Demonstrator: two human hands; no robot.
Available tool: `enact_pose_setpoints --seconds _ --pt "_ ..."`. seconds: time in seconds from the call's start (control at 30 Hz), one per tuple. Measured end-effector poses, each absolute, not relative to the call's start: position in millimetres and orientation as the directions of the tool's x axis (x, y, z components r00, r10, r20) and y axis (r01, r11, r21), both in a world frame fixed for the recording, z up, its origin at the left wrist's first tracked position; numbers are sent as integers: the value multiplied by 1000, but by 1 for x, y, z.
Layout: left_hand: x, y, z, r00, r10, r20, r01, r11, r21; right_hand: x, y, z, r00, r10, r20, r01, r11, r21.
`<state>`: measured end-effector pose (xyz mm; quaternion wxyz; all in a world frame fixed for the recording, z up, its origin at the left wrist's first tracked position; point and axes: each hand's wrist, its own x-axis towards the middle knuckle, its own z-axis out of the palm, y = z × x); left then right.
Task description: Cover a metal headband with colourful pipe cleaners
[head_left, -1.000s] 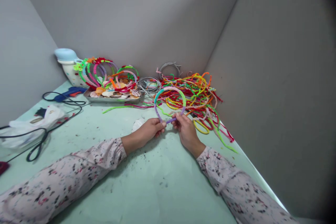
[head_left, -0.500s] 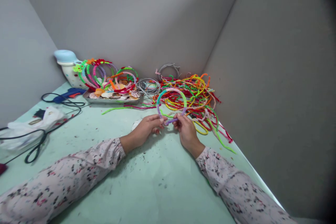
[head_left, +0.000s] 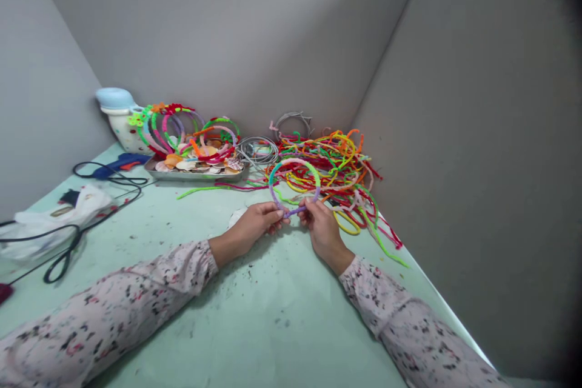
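Note:
Between my hands stands a fuzzy ring [head_left: 294, 161], wound in bands of teal, pink, green and purple pipe cleaner. My left hand [head_left: 252, 227] pinches its lower left part between thumb and fingers. With closed fingertips, my right hand [head_left: 325, 233] grips the purple lower right part. The ring is held upright a little above the table, its bottom partly hidden by my fingers. Just behind it lies a tangled heap of pipe cleaners [head_left: 327, 157] in red, yellow, green, orange and pink.
A metal tray [head_left: 195, 176] holds shells and several finished-looking fuzzy rings [head_left: 170, 127]. Coiled grey wire [head_left: 258, 150] lies beside it. At left are a lidded cup [head_left: 120, 118], a blue glue gun [head_left: 120, 165], black cable [head_left: 75, 233] and a white plastic bag [head_left: 59, 218]. Walls enclose the table.
The ring has tipped and shifted slightly down and left. My left fingers have closed more tightly on its bottom; my right hand stays nearly in place.

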<state>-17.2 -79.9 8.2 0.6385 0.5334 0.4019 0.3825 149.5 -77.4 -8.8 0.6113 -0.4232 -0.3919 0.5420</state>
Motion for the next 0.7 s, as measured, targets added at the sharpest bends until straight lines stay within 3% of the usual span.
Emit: enact_pose_setpoints --seconds 0.7 --pt "-17 -80 9 445 882 -154 58 144 988 152 -74 -15 43 999 33 -270 44 -962"
